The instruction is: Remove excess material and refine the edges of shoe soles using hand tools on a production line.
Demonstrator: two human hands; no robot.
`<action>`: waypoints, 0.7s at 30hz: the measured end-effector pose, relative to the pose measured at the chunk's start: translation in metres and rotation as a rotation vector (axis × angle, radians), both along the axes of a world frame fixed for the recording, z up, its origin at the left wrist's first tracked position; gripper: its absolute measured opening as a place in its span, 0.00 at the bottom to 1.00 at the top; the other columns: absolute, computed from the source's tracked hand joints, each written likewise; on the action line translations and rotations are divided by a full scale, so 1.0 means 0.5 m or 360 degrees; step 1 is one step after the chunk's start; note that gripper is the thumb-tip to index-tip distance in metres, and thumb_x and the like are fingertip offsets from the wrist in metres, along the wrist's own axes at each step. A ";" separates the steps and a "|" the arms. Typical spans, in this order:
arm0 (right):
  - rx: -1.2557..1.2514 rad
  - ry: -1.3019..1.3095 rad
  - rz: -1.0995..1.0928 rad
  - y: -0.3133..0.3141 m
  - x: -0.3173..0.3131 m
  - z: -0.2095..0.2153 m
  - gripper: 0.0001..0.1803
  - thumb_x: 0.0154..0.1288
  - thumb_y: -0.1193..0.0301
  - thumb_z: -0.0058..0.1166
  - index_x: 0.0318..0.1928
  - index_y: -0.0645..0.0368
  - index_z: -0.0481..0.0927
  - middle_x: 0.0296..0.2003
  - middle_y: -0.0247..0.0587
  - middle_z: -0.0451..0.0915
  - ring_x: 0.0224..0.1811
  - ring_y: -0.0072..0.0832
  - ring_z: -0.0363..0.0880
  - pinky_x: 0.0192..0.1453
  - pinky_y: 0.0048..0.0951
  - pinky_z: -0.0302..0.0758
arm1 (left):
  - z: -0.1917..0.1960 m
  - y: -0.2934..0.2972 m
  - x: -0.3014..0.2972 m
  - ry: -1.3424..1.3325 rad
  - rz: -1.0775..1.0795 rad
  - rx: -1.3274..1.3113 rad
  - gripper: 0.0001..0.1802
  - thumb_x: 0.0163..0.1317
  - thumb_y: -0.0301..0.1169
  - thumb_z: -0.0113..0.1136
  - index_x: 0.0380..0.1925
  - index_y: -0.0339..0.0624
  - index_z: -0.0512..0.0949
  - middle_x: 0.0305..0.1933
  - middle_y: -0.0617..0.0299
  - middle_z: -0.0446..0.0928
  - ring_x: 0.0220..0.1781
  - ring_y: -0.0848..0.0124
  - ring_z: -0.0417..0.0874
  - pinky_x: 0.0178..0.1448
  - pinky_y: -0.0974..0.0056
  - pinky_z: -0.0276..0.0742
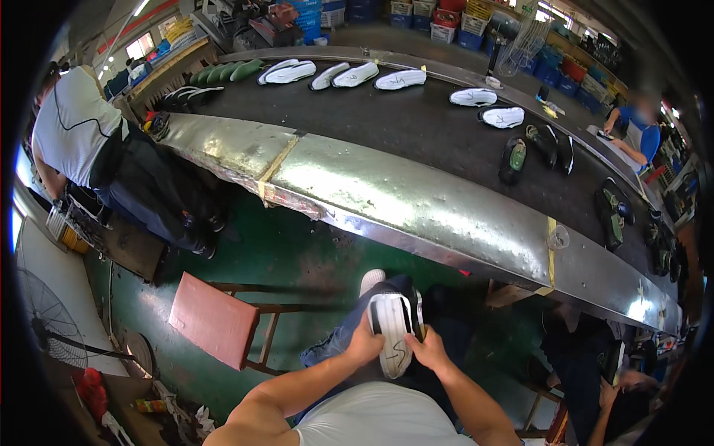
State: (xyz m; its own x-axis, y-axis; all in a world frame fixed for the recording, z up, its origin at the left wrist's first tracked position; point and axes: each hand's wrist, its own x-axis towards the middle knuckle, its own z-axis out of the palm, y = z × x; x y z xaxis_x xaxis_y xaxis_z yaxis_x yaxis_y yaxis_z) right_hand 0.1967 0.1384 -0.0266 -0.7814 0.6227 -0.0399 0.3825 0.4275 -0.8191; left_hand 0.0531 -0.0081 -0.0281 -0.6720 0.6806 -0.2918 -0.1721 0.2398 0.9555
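Both hands grip one white shoe sole, held over the person's lap with its ribbed underside up and a dark scribbled mark near its lower end. The left hand is closed around the sole's left edge; the right hand clasps its right edge, fingers curled over the rim.

Far beyond the hands, past the belt, stand stacked plastic crates — blue, white, yellow and red — but what they hold is too small to tell.

Just ahead of the hands runs a long, curved, dull-shiny metal ledge, scuffed and taped with yellow strips. Behind it lies the dark, matte conveyor belt. On it lie seven white soles in a loose row, smooth and elongated, four green soles bunched at the far left, and several dark shoes to the right.

To the left of the hands stands a wooden stool with a flat reddish seat.
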 end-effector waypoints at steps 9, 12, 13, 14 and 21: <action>-0.0763 0.0054 -0.0180 -0.001 0.133 0.002 0.11 0.64 0.78 0.51 0.47 0.67 0.75 0.29 0.41 0.82 0.24 0.26 0.81 0.28 0.30 0.79 | -0.057 0.051 0.093 0.0622 -0.0455 -0.0303 0.41 0.56 0.23 0.50 0.73 0.31 0.57 0.63 0.36 0.74 0.67 0.51 0.76 0.70 0.59 0.69; -0.0770 -0.0099 -0.0298 0.010 0.172 0.005 0.16 0.54 0.80 0.55 0.46 0.67 0.77 0.32 0.43 0.83 0.26 0.29 0.83 0.31 0.32 0.81 | 0.071 0.083 0.064 -0.0142 -0.0942 -0.0401 0.46 0.53 0.22 0.52 0.77 0.42 0.54 0.61 0.42 0.77 0.62 0.58 0.79 0.67 0.59 0.72; -0.0666 -0.0212 -0.0303 0.019 0.185 0.022 0.18 0.51 0.81 0.56 0.46 0.68 0.78 0.34 0.44 0.84 0.29 0.30 0.84 0.33 0.33 0.81 | 0.070 0.085 0.064 -0.0103 -0.1087 -0.0322 0.47 0.53 0.22 0.52 0.77 0.44 0.54 0.61 0.44 0.77 0.61 0.59 0.80 0.66 0.60 0.73; -0.0634 -0.0254 -0.0290 0.024 0.190 0.047 0.19 0.50 0.81 0.57 0.47 0.68 0.78 0.35 0.45 0.85 0.30 0.30 0.84 0.34 0.34 0.82 | 0.079 0.099 0.047 -0.0425 -0.1226 -0.0476 0.50 0.53 0.21 0.54 0.79 0.49 0.49 0.64 0.48 0.75 0.53 0.63 0.82 0.47 0.64 0.81; -0.0307 -0.0621 -0.0188 0.055 0.316 0.102 0.15 0.71 0.62 0.53 0.35 0.63 0.76 0.25 0.48 0.83 0.29 0.42 0.86 0.37 0.39 0.80 | -0.086 0.053 0.097 -0.0112 -0.1116 0.0118 0.57 0.54 0.24 0.60 0.79 0.41 0.36 0.79 0.47 0.53 0.80 0.62 0.55 0.80 0.63 0.51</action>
State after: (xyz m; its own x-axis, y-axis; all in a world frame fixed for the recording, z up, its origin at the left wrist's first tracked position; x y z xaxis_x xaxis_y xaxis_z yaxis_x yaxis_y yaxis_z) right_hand 0.3548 0.1661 0.0245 -0.6088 0.6591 -0.4415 0.7157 0.2162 -0.6641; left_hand 0.1015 0.0184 -0.0712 -0.0491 0.9657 -0.2548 -0.0629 0.2517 0.9658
